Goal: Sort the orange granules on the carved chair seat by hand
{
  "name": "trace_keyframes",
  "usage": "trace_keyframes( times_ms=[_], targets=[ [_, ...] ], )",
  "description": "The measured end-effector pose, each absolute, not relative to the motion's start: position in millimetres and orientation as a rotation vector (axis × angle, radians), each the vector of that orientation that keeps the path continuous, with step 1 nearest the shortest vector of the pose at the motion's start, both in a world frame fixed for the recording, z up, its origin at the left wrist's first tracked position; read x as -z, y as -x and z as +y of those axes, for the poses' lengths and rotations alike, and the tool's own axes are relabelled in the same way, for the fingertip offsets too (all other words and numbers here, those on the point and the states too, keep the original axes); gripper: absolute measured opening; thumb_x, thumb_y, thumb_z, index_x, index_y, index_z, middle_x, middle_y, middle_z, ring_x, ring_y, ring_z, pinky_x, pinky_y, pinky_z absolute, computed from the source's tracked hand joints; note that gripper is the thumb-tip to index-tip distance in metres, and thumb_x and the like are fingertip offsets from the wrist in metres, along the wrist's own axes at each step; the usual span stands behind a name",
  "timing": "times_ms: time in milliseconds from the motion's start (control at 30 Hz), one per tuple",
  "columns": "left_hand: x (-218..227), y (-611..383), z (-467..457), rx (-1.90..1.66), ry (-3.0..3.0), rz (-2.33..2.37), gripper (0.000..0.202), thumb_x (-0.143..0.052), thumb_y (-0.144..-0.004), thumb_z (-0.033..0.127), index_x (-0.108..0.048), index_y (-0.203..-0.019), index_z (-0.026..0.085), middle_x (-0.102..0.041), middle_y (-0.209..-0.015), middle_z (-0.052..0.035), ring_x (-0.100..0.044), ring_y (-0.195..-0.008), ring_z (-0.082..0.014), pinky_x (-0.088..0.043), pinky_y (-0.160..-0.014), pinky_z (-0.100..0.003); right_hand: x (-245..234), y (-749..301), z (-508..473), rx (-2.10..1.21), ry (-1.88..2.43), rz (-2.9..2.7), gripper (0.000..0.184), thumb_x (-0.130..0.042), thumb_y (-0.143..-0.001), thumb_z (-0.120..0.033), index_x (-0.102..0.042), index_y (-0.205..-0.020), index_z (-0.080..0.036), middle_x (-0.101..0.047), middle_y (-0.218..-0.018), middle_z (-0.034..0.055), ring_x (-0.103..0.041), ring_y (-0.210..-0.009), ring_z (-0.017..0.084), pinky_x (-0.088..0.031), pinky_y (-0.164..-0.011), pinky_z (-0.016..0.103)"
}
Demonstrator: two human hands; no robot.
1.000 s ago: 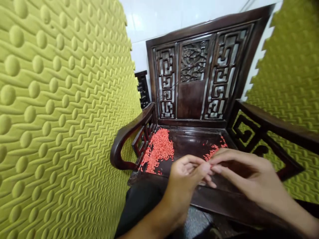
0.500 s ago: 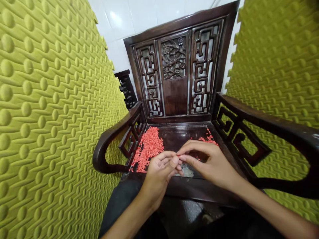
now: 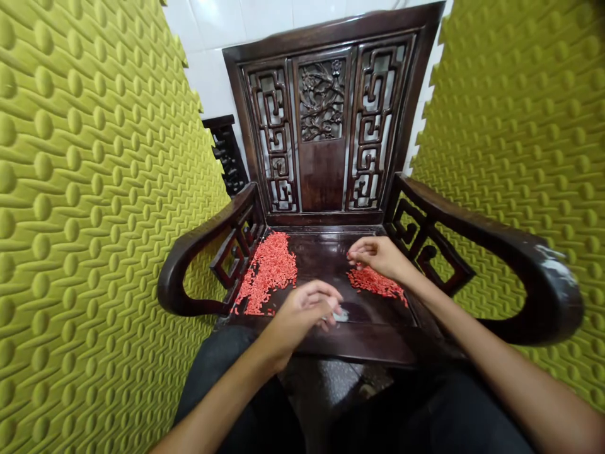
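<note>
Above the seat (image 3: 319, 255), I see the right hand (image 3: 375, 255) near red pieces (image 3: 378, 284), left hand (image 3: 307, 309) at front; fingers narrow, holding I cannot tell.

The left grip (image 3: 305, 308) was held loosely curled, its bare forearm (image 3: 222, 386) stretched behind it. Ahead and to the right of the left grip, well apart, the right grip (image 3: 382, 256) was held with thumb and fingertips close together.
</note>
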State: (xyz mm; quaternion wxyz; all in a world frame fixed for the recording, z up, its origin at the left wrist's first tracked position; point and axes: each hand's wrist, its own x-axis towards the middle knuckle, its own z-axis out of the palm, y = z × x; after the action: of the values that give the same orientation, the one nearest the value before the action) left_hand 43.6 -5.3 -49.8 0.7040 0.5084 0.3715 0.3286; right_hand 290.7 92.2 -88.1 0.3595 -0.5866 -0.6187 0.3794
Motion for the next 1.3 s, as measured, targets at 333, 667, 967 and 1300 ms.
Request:
trace_keyframes(
  times_ms=[333, 667, 967, 1300],
  targets=[
    [42.3, -50.5, -29.2, -0.462, -1.829, 0.774, 0.015, -0.063, -0.093, 0.026, -0.074, -0.091, 0.016, -0.071, -0.082, -0.0009, -0.061, -0.076, -0.0116, -0.046, -0.076, -0.023, 153.8, -334.6, 118.2, -0.671, 2.003, -1.696, 0.016, -0.068, -0.071, -0.007, -0.078, -0.072, -0.02, -0.08, -0.077, 0.004, -0.074, -0.077, 0.019, -0.048, -0.067, 0.022],
    [44.3, -41.5, -24.5, -0.428, -1.997, 0.804, 0.02, -0.062, -0.095, 0.031, -0.076, -0.096, 0.018, -0.075, -0.084, -0.0027, -0.066, -0.076, -0.0137, -0.047, -0.074, -0.023, 163.5, -337.2, 122.4, -0.55, 2.113, -1.766, 0.02, -0.067, -0.073, -0.009, -0.081, -0.08, -0.021, -0.081, -0.085, 0.0061, -0.077, -0.085, 0.02, -0.047, -0.067, 0.02],
    [48.7, -40.2, -22.9, -0.351, -2.138, 0.791, 0.017, -0.064, -0.095, 0.03, -0.077, -0.097, 0.019, -0.077, -0.086, -0.0039, -0.069, -0.079, -0.0164, -0.048, -0.078, -0.025, 160.9, -338.7, 117.4, -0.509, 2.122, -1.79, 0.022, -0.066, -0.076, -0.013, -0.081, -0.087, -0.024, -0.082, -0.091, 0.0049, -0.076, -0.087, 0.02, -0.047, -0.068, 0.022],
    [49.4, -35.4, -19.3, -0.242, -2.214, 0.821, 0.017, -0.064, -0.095, 0.033, -0.076, -0.1, 0.022, -0.078, -0.089, -0.0027, -0.069, -0.082, -0.017, -0.045, -0.075, -0.025, 146.2, -319.2, 110.8, -0.561, 2.038, -1.856, 0.018, -0.066, -0.082, -0.014, -0.08, -0.089, -0.022, -0.083, -0.097, 0.0048, -0.076, -0.09, 0.02, -0.049, -0.072, 0.024]
  ],
)
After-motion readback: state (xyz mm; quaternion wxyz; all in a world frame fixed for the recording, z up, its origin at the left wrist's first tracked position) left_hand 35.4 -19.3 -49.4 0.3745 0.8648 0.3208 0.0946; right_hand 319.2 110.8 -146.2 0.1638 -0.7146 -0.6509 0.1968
